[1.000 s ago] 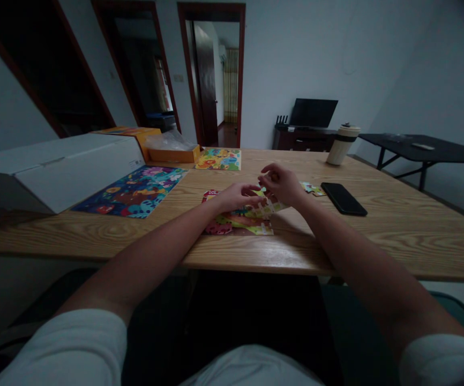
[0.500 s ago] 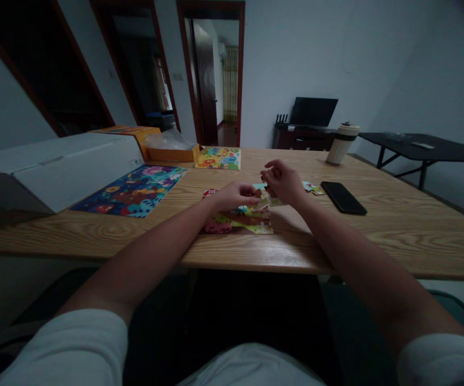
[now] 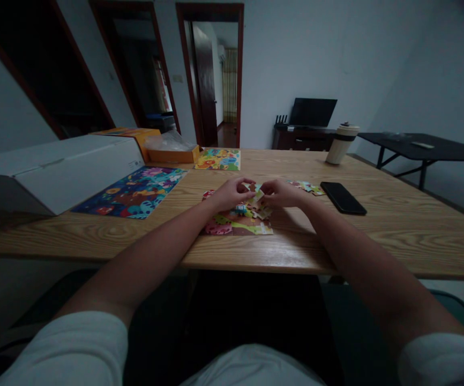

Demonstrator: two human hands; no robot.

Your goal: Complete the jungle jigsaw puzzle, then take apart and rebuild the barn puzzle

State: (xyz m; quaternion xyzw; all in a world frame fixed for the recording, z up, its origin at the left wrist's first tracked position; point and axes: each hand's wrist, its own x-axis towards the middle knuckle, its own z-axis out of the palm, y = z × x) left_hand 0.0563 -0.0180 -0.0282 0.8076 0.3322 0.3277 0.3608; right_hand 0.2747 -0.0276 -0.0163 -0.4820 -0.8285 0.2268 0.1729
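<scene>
A partly assembled jigsaw puzzle [image 3: 238,228] lies flat near the table's front edge, with pink, green and brown areas showing. Above its upper part, my left hand [image 3: 232,194] pinches a puzzle piece [image 3: 257,195] between thumb and fingers. From the other side my right hand [image 3: 281,193] is closed on the same pale piece, its fingertips bent down and partly hidden. Both hands sit close together, hiding the puzzle's upper area. Loose puzzle pieces [image 3: 310,187] lie beyond my right hand.
A black phone [image 3: 343,198] lies at the right, with a cream tumbler [image 3: 342,145] behind it. On the left are a dark blue picture sheet [image 3: 135,190], a long white box [image 3: 67,166] and an orange box [image 3: 173,154]. A yellow picture sheet [image 3: 218,159] lies farther back.
My right hand has come down and left, from above the puzzle to beside my left hand. The left hand has shifted slightly, and a pale piece now shows between both.
</scene>
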